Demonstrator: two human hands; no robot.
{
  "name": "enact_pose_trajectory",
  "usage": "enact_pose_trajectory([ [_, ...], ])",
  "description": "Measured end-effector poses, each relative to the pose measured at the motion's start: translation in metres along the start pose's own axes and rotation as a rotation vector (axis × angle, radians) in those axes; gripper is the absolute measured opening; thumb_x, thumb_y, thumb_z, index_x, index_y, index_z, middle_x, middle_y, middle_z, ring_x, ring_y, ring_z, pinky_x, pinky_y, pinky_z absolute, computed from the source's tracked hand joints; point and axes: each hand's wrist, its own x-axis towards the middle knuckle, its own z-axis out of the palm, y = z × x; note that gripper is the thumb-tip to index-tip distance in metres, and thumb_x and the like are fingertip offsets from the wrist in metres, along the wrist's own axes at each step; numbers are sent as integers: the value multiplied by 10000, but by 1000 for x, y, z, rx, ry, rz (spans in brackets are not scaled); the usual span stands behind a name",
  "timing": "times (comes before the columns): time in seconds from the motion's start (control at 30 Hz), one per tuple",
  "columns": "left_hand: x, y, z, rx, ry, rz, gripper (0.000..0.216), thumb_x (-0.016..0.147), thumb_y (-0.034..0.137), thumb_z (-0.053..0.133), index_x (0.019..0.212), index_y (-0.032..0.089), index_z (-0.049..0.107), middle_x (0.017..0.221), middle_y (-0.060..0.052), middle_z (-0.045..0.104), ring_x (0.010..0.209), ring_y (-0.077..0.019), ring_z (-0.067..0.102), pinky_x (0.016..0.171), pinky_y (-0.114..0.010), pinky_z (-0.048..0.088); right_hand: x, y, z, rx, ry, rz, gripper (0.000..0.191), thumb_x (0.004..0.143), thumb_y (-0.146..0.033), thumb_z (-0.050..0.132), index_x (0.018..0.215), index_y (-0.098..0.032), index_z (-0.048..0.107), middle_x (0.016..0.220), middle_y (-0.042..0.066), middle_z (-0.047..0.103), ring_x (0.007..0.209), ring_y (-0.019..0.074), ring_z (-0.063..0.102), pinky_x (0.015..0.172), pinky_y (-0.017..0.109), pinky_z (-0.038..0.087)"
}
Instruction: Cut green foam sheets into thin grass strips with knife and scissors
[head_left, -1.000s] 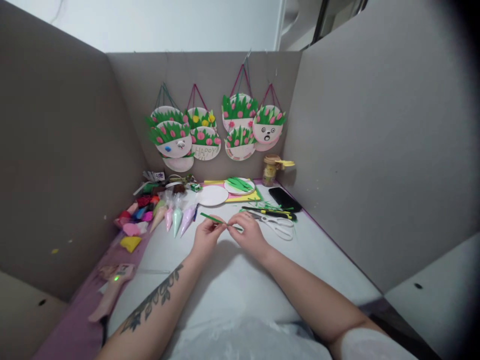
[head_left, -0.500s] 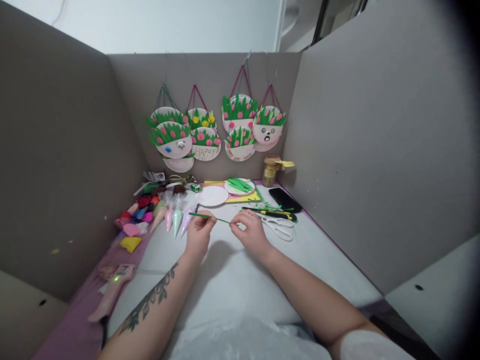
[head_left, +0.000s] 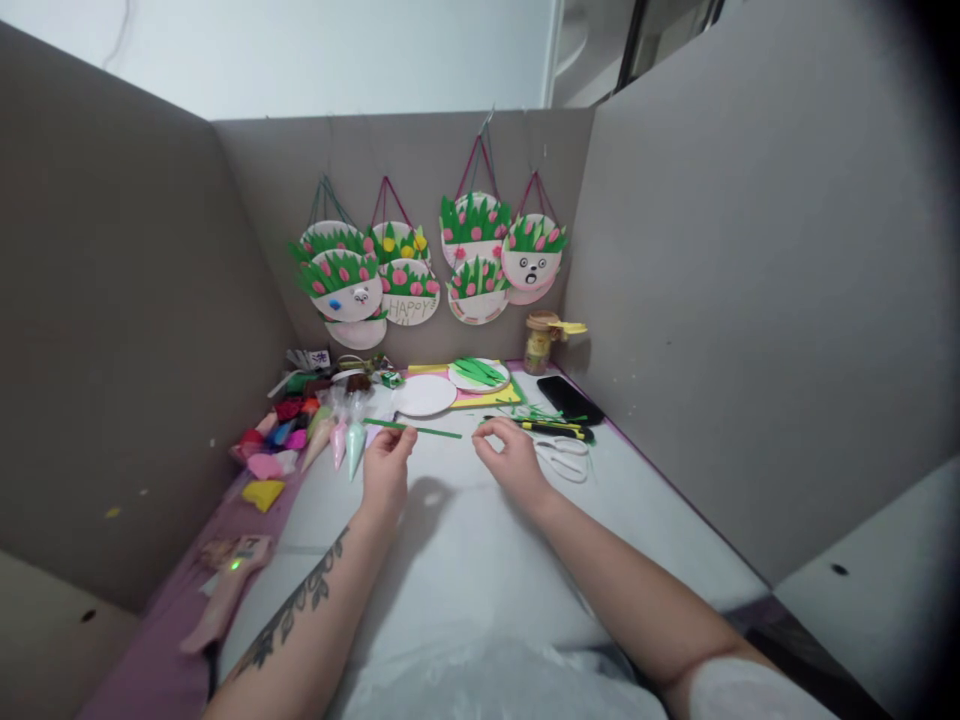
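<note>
A narrow green paper strip (head_left: 435, 432) is pinched between the thumb and fingers of my left hand (head_left: 388, 470). The strip lies nearly level, sticking out on both sides of the fingers. To its right, my right hand (head_left: 511, 462) has thumb and forefinger brought together in a pinch, a small gap from the strip's end. I see nothing in that pinch. Beyond the hands are a blank white paper plate (head_left: 424, 396) and a second plate piled with green paper leaves (head_left: 478, 373). White-handled scissors (head_left: 564, 458) and a yellow-and-black cutter (head_left: 555, 429) lie beside my right hand.
Green paper scraps (head_left: 536, 410) and a black phone (head_left: 570, 400) lie at the right, near a lidded jar (head_left: 538, 343). Clay-filled bags (head_left: 355, 450), coloured clay lumps (head_left: 264, 466) and a pink device (head_left: 229, 590) are at the left. Decorated plates (head_left: 345, 285) hang on the grey partition.
My right hand has come away from the strip and shifted slightly right. My left hand has moved a little left, still holding the strip, whose right end now hangs free.
</note>
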Motion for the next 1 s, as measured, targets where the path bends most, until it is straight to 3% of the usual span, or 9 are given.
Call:
enact_pose_trajectory([
  [0.1,-2,-2,1,13,-69,-49,326,641,443,754,677,165,588,599,44,490,580,-97,405,578,-239,320,-2,1,4,25,-71,36,116,762,-226,578,852,-192,642,853,45,657,828,183,590,792,317,448],
  [0.37,-21,0,13,128,-261,-77,233,648,363,753,677,158,646,624,19,579,602,-115,469,618,-252,355,-7,-1,16,29,-213,167,105,751,-210,555,651,-186,577,664,-6,581,680,137,519,617,234,388],
  [0.7,-28,1,17,131,-294,-89,221,676,361,722,660,167,618,616,27,553,599,-116,458,608,-249,342,-9,1,16,110,-413,336,150,724,-228,559,585,-172,548,588,-37,524,601,107,470,588,217,362],
  [0.8,-24,1,15,76,-244,-98,246,666,372,736,635,166,604,598,30,530,583,-107,428,586,-243,323,-4,3,4,88,-518,326,135,733,-224,548,625,-164,600,630,-24,580,632,113,507,607,217,375],
  [0.9,-16,7,11,-94,-191,-178,276,630,372,773,633,166,589,610,32,516,574,-89,401,570,-229,309,8,15,-23,-6,-741,322,109,724,-226,576,686,-160,655,675,-5,635,651,127,543,606,220,383],
  [0.97,-12,13,8,-251,-224,-252,302,590,360,810,655,162,591,651,25,523,608,-85,429,587,-219,326,16,29,-48,-137,-889,378,110,730,-237,592,720,-162,671,692,8,659,647,135,554,596,224,377],
  [1.0,-12,17,7,-326,-268,-284,315,575,350,827,668,160,594,672,21,526,628,-85,444,597,-217,336,20,37,-60,-260,-867,396,111,740,-222,575,723,-164,667,704,14,663,654,138,556,591,225,367],
])
